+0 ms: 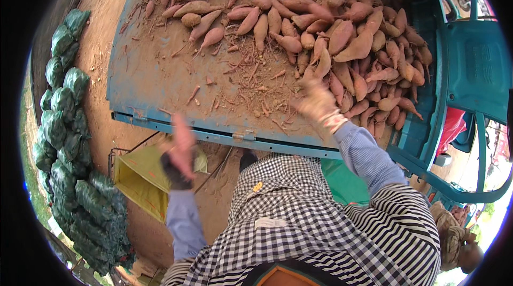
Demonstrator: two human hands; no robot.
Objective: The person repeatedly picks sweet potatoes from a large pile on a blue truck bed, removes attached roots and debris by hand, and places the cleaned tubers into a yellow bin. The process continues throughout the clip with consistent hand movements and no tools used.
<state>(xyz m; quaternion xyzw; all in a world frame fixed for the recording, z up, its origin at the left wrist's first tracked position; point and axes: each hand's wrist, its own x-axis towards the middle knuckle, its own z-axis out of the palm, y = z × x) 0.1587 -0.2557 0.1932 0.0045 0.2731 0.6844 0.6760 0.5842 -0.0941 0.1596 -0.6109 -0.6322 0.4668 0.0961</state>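
Note:
My left hand, in a dark glove, holds a reddish sweet potato outside the truck bed's near edge. It is above the mouth of a yellow bag, and motion blurs both hand and root. Over the bed, my right hand wears a pale patterned glove and reaches to the near side of a large heap of sweet potatoes. Blur hides its fingers, so I cannot tell whether it grips one. Several loose sweet potatoes lie left of the heap.
Soil and broken roots cover the blue truck bed, whose hinged edge runs before me. Filled green bags line the ground at left. A green bag hangs below the edge. Blue vehicle framework stands at right.

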